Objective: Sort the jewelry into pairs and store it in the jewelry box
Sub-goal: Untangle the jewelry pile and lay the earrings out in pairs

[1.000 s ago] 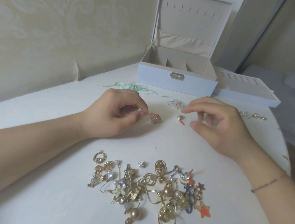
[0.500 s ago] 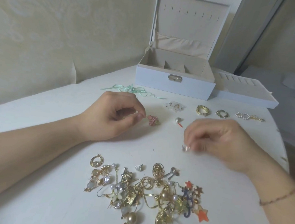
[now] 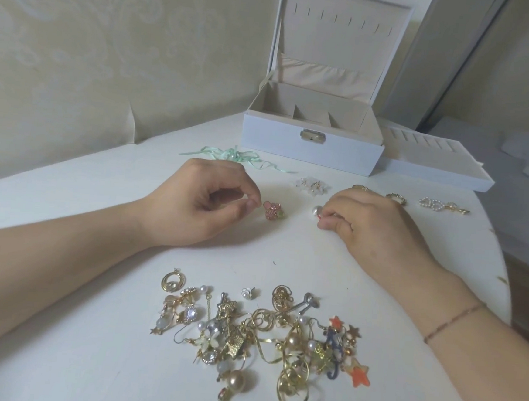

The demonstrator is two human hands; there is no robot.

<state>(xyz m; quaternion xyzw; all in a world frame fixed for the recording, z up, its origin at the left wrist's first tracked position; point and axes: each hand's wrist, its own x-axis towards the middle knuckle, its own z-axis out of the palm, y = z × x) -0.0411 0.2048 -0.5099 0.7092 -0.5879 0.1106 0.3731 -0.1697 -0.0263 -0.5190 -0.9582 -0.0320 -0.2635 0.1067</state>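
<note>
Jewelry in a tangled pile — gold hoops, pearls, orange stars — lies at the near edge of a white bench. Beyond it, two bare hands rest on the bench, well apart. The left hand has its fingers curled, thumb and forefinger closed together; whether they grip anything cannot be told. Just beside its fingertips sits a pink jewelled piece. The right hand pinches the red stem of a pearl earring, the pearl touching the bench. Farther back lie a small white cluster, a gold ring and a pearl loop piece, in a row. Behind them stands the white jewelry box, lid upright — its compartments open to view. A removed tray sits at its right, a mint ribbon at its left.
</note>
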